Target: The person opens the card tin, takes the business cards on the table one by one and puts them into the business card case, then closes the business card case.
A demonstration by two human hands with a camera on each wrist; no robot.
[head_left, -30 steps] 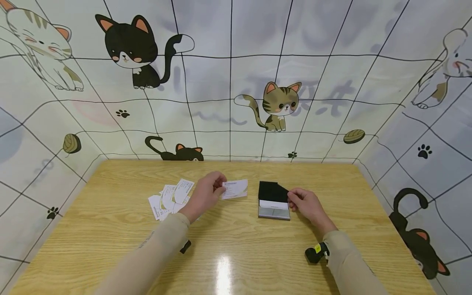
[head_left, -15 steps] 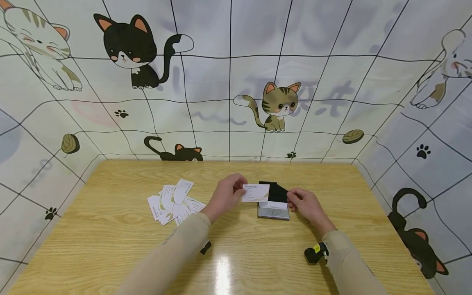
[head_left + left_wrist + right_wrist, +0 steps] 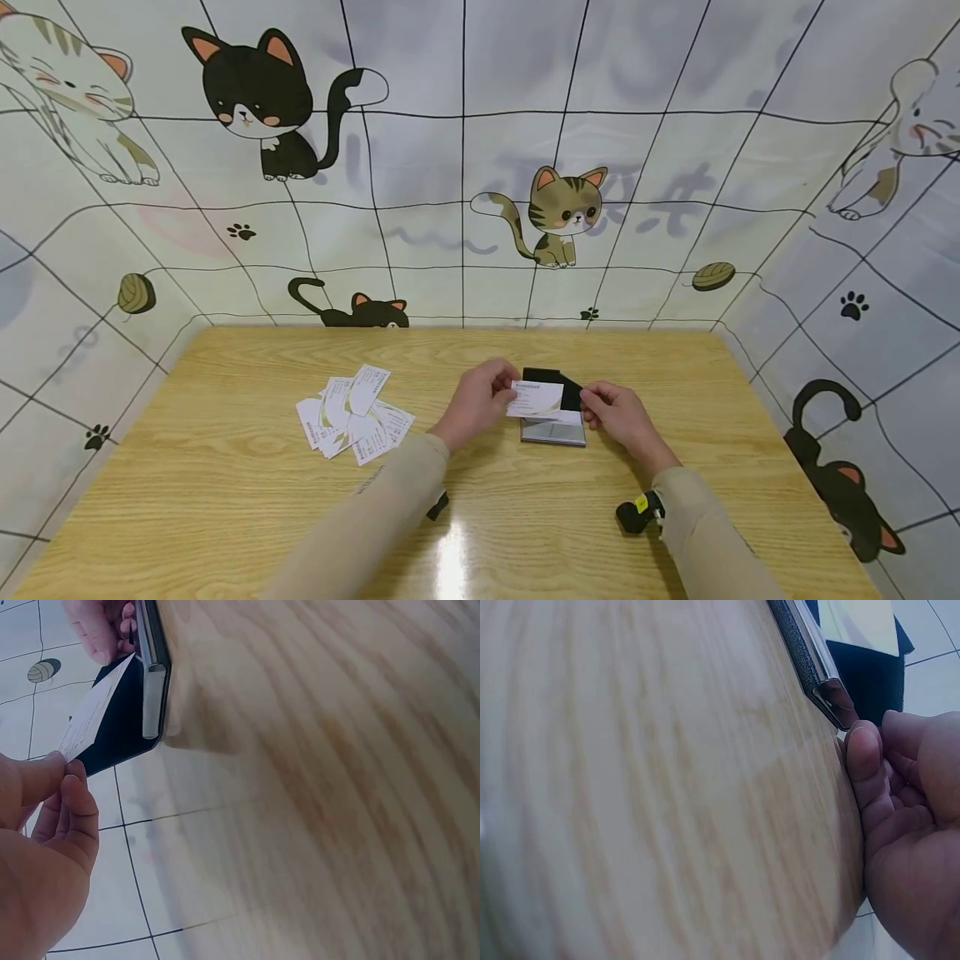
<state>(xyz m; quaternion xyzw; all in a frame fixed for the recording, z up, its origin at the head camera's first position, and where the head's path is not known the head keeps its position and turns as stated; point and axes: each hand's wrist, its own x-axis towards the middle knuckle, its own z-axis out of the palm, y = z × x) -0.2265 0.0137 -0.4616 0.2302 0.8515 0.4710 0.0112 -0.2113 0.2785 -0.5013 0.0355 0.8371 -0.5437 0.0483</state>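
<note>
Between the thumb and fingers of my left hand (image 3: 480, 402) is a white business card (image 3: 536, 399), printed with text and a pale curved design. The card hovers over an open business card case (image 3: 553, 432), which has a black lid (image 3: 542, 374) and a silvery lower part. In the left wrist view the card (image 3: 96, 712) slants in front of the dark lid. My right hand (image 3: 624, 418) pinches the right edge of the lid; the right wrist view shows its fingertips (image 3: 864, 754) by the case's corner. A white card edge shows inside the case, partly hidden.
Several more business cards (image 3: 352, 417) lie in an overlapping, fanned pile on the left of the wooden table (image 3: 225, 500). A cat-patterned cloth (image 3: 420, 167) encloses the table's back and sides. A black wrist camera (image 3: 636, 517) is on the right wrist.
My left hand has carried the card rightward from beside the pile to over the case, uncovering more of the pile. The right hand keeps its place at the lid.
</note>
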